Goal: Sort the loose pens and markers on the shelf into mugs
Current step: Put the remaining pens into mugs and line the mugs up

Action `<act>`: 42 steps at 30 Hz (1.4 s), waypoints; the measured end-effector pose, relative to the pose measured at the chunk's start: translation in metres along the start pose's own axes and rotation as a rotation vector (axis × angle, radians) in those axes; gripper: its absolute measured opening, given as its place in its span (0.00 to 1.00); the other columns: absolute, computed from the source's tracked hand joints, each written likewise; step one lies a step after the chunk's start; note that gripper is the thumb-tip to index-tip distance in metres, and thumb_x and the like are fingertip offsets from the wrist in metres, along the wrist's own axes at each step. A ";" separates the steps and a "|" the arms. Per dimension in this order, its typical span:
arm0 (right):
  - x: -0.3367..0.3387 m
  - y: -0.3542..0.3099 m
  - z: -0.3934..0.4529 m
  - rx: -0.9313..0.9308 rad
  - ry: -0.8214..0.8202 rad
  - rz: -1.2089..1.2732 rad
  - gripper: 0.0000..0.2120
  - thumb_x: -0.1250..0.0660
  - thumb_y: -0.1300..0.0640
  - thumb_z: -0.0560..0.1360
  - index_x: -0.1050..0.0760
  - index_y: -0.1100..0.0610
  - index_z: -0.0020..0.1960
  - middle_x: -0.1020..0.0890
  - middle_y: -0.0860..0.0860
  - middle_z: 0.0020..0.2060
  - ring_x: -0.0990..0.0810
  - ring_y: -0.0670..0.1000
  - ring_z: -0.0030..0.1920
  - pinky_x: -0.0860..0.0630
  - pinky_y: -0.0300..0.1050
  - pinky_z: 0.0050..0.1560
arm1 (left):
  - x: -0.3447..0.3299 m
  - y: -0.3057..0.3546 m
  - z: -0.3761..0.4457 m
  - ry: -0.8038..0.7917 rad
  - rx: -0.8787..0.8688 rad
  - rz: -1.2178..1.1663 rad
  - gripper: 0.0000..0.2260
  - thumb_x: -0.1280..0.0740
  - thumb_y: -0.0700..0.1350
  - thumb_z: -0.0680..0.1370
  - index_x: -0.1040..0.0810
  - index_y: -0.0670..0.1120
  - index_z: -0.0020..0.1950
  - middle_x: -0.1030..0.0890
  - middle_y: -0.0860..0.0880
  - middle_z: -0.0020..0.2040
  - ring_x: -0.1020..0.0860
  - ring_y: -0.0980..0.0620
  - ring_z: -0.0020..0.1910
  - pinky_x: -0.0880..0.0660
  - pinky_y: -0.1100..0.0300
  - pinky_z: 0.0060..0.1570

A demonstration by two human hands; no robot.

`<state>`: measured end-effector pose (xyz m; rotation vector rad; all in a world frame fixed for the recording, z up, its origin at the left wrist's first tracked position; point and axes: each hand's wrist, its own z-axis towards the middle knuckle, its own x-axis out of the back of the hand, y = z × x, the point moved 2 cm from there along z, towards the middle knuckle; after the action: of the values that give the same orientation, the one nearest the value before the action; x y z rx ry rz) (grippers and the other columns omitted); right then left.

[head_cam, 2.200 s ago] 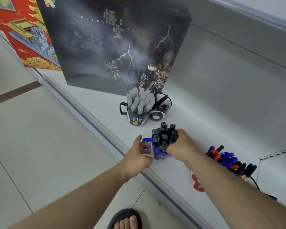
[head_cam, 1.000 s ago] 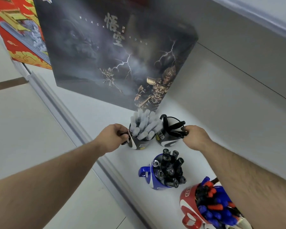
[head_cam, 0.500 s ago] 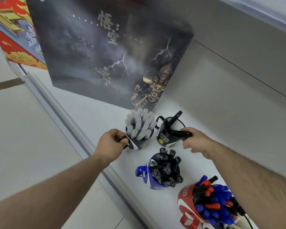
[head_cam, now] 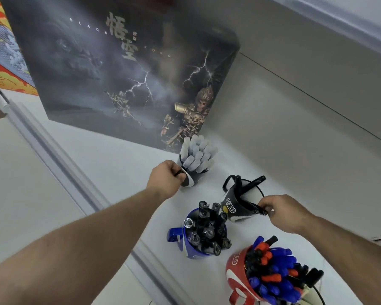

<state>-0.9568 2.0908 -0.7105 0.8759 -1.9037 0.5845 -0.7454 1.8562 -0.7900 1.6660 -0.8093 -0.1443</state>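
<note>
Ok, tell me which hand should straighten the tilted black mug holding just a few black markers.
Right. The right hand already pinches a marker at that black mug, beside its rim. The left hand grips the handle of the mug of white-capped pens, farther away.

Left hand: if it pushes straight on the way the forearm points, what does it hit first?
The left hand already grips the handle of the black mug of white-capped pens, so that mug comes first. Behind it stands the dark game box; the depth between them is unclear.
</note>
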 end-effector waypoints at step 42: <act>-0.017 -0.042 0.019 -0.813 -0.094 1.017 0.15 0.41 0.53 0.79 0.30 0.53 0.34 0.33 0.47 0.22 0.42 0.45 0.20 0.41 0.33 0.24 | -0.043 0.039 0.002 -0.105 0.056 0.108 0.10 0.35 0.50 0.77 0.22 0.45 0.52 0.20 0.46 0.48 0.22 0.45 0.50 0.28 0.59 0.45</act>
<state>-0.9291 2.0562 -0.7329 -0.6422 -2.3090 0.2591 -0.7954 1.8777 -0.7696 1.6734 -0.9882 -0.1353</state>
